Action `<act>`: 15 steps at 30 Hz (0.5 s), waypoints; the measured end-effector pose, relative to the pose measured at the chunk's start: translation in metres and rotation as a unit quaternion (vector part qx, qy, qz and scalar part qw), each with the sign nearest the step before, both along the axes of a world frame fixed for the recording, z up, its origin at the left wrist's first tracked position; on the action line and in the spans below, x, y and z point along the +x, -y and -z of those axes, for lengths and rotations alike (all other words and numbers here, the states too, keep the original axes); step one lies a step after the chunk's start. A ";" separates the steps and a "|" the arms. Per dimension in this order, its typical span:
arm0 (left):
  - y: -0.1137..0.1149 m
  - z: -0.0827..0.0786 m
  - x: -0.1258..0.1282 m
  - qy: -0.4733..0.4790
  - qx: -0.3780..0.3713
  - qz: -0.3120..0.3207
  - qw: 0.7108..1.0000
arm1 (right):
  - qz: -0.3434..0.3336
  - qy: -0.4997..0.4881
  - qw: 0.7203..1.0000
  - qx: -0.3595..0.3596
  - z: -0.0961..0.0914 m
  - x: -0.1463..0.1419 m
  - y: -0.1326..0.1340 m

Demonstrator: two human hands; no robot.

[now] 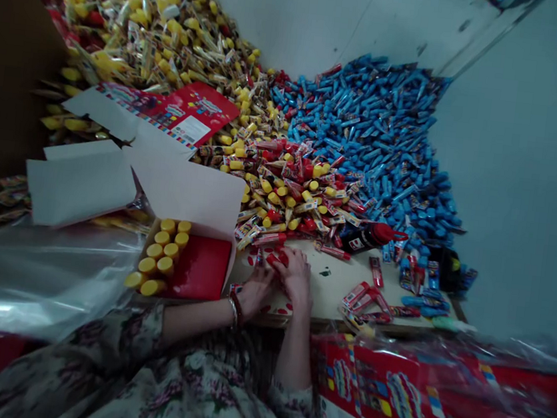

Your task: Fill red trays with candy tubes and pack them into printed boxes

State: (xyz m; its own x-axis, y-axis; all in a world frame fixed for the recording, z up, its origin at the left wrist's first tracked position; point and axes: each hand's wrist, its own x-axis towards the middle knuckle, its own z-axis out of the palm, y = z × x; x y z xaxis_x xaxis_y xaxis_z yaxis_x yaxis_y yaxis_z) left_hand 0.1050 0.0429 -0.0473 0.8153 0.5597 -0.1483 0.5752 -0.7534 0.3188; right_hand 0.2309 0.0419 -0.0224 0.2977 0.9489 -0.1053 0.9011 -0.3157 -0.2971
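Observation:
Close together at the table's front edge, both hands work in front of the heap of wrapped tubes. My right hand point(295, 275) is curled over a red tube point(277, 260), with its fingers closed and most of the tube hidden beneath them. Touching or nearly touching it, my left hand point(256, 290) has its fingers bent inward; what they hold is not clear. Left of the hands stands an open carton point(228, 230), where yellow-capped tubes point(166, 250) stand upright in rows beside a red panel point(200, 266). Small red oval pieces point(283, 310) lie on the tabletop around the hands.
Yellow-capped tubes point(167, 42) are piled at back left, blue tubes point(369, 119) at back right. A dark bottle with a red lid point(368, 236) lies on the table point(325, 285). Loose red tubes point(366, 298) lie to the right. Plastic-wrapped red cartons point(388, 396) sit at front right.

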 end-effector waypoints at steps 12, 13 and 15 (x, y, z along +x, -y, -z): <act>-0.012 -0.067 -0.056 0.108 -0.051 0.026 0.992 | -0.086 0.049 0.994 -0.056 0.016 0.011 -0.005; -0.021 -0.078 -0.073 0.156 -0.075 -0.020 0.985 | -0.082 0.033 0.996 -0.010 0.018 0.015 -0.002; -0.044 -0.096 -0.108 0.246 -0.095 -0.132 0.956 | -0.072 -0.007 0.993 0.089 0.020 0.022 0.005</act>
